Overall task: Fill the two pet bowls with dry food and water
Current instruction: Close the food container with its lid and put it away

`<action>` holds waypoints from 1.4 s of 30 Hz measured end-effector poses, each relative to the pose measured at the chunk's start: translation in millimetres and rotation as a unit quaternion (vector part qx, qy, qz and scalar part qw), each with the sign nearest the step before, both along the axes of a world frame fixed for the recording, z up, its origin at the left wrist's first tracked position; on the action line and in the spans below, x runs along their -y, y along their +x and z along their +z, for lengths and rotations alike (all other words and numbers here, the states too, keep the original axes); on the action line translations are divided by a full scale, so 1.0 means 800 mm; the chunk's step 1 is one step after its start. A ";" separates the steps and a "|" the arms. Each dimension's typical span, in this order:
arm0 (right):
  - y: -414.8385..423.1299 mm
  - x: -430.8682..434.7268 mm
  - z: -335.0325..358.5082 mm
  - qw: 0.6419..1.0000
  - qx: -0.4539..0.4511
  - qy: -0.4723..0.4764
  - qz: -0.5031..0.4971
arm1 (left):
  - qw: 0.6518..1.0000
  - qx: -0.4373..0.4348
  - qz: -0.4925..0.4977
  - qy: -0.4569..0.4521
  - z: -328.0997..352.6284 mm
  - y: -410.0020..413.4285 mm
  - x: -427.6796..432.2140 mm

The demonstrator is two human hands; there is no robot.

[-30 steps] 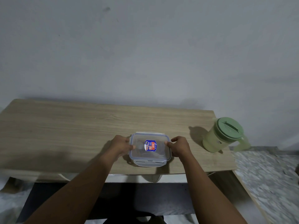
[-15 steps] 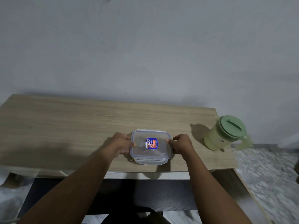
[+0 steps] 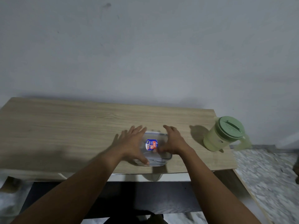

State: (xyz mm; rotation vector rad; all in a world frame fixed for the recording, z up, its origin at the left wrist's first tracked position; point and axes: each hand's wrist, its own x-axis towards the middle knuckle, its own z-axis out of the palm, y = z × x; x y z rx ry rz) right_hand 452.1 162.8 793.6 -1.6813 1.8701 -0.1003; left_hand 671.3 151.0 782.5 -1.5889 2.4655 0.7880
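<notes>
A clear lidded food container [image 3: 152, 143] with a blue and red label sits near the front edge of the wooden table [image 3: 64, 126]. My left hand [image 3: 132, 141] lies over its left side with fingers spread and the thumb at the front flap. My right hand [image 3: 174, 141] covers its right side, fingers stretched toward the back corner and thumb on the lid. Neither hand closes around it. A pale green jug [image 3: 224, 134] with a green lid stands at the table's right end. No pet bowl is in view.
The table stands against a plain grey wall [image 3: 145, 54]. Speckled floor [image 3: 267, 175] shows to the right of the table, and a dark gap lies under its front edge. The jug's handle sticks out past the table's right edge.
Both hands have left the container's side edges and moved up over its lid with fingers spread. The container has stayed in place.
</notes>
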 end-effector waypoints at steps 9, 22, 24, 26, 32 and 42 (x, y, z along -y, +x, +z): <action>0.024 -0.002 -0.030 0.983 -0.060 0.030 0.168 | 0.995 0.068 -0.068 -0.022 -0.032 -0.024 0.010; 0.028 -0.001 -0.028 0.983 -0.074 0.031 0.168 | 0.996 0.053 -0.061 -0.032 -0.043 -0.023 0.012; 0.028 -0.001 -0.028 0.983 -0.078 0.030 0.166 | 0.996 0.051 -0.062 -0.033 -0.042 -0.023 0.011; 0.029 -0.001 -0.029 0.982 -0.084 0.032 0.165 | 0.996 0.050 -0.063 -0.033 -0.042 -0.024 0.011; 0.030 -0.003 -0.027 0.982 -0.088 0.030 0.163 | 0.997 0.048 -0.058 -0.026 -0.036 -0.025 0.008; 0.033 -0.005 -0.024 0.982 -0.098 0.023 0.158 | 0.998 0.039 -0.040 -0.038 -0.028 -0.026 0.002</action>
